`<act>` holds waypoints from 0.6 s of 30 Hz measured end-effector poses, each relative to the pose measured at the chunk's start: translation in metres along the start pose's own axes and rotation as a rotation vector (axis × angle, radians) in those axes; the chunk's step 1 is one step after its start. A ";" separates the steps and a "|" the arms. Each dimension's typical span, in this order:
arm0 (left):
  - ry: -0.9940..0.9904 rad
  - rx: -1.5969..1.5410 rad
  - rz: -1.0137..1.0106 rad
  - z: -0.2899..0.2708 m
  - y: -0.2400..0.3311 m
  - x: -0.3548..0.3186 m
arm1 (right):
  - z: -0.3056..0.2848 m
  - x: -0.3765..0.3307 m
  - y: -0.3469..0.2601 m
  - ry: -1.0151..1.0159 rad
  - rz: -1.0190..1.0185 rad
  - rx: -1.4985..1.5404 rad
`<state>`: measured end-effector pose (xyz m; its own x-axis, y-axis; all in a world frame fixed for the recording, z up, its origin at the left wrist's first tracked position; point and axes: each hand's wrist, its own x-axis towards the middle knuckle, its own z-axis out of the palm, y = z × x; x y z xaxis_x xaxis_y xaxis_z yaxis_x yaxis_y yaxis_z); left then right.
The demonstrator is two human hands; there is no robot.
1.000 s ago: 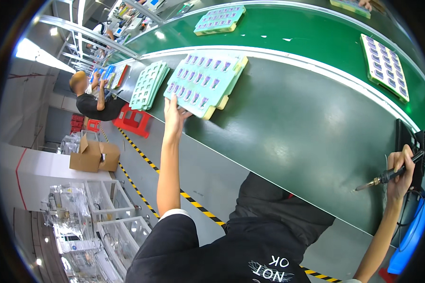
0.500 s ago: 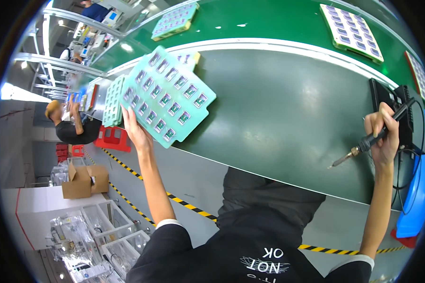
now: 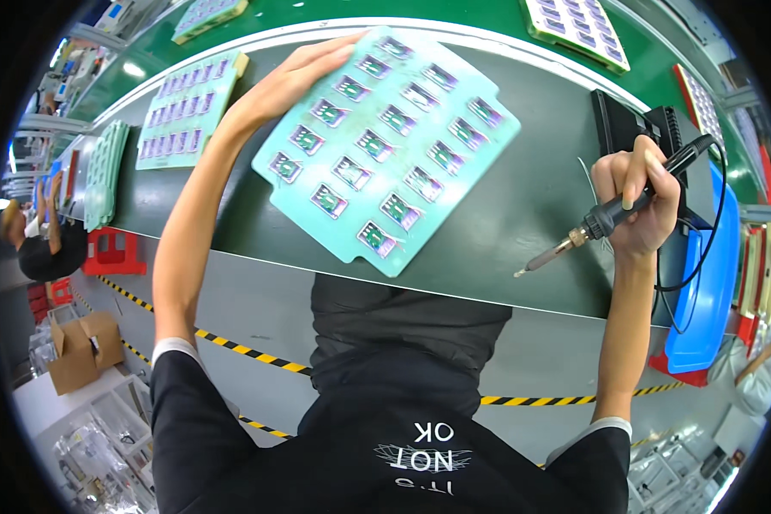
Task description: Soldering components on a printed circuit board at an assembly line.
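A light green tray (image 3: 338,236) with rows of cut-outs is tilted over the middle of the bench. Small circuit boards (image 3: 374,144) sit in the cut-outs. My left hand (image 3: 313,73) is closed on the tray's far left edge; its thumb is hidden. Whether the tray touches the bench I cannot tell. On the right, my right hand (image 3: 638,193) grips a soldering iron (image 3: 604,218) with a black handle. The iron's tip points down and left, apart from the tray.
To the left lie another filled tray (image 3: 184,111) and a stack of green trays (image 3: 104,176). A black device (image 3: 625,124) and a blue bin (image 3: 702,283) stand on the right. More trays (image 3: 578,30) lie on the green surface beyond. A co-worker (image 3: 47,244) is at far left.
My left hand has brought the tray right, to the middle of the bench, and turned it. The filled tray behind it now shows. My view has shifted rightward; the soldering iron stays in my right hand.
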<state>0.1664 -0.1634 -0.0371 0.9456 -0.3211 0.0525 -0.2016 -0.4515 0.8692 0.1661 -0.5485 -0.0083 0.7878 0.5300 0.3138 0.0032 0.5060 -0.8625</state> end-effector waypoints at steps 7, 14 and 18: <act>-0.111 0.292 -0.038 0.006 0.035 0.041 | -0.011 0.004 0.017 -0.094 0.027 -0.006; 0.036 0.009 0.226 0.039 -0.006 0.059 | -0.010 0.002 0.031 -0.127 0.039 0.118; 0.112 0.079 0.444 0.054 -0.023 0.062 | -0.011 -0.002 0.037 -0.108 0.039 0.110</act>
<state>0.2156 -0.2182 -0.0803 0.7840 -0.4076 0.4682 -0.6083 -0.3539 0.7104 0.1719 -0.5385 -0.0453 0.7153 0.6176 0.3270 -0.0980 0.5519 -0.8281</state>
